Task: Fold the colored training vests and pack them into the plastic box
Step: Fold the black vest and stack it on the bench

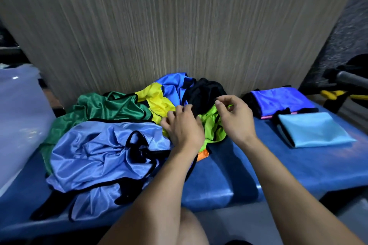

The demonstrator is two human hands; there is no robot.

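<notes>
While the left hand (184,127) rests loosely spread on the crumpled pile of shiny coloured vests (119,125) at centre frame, the right hand (235,117) seemingly pinches a lime-green vest (212,125).

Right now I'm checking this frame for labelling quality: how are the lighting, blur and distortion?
Head view: dim, bluish light; the wood-grain panel is streaked with motion blur, while the hands and the vest pile are fairly sharp; glare spots sit on the plastic box at left; wide-angle distortion bends the blue bench edges; the right background is dark and smeared.
</notes>
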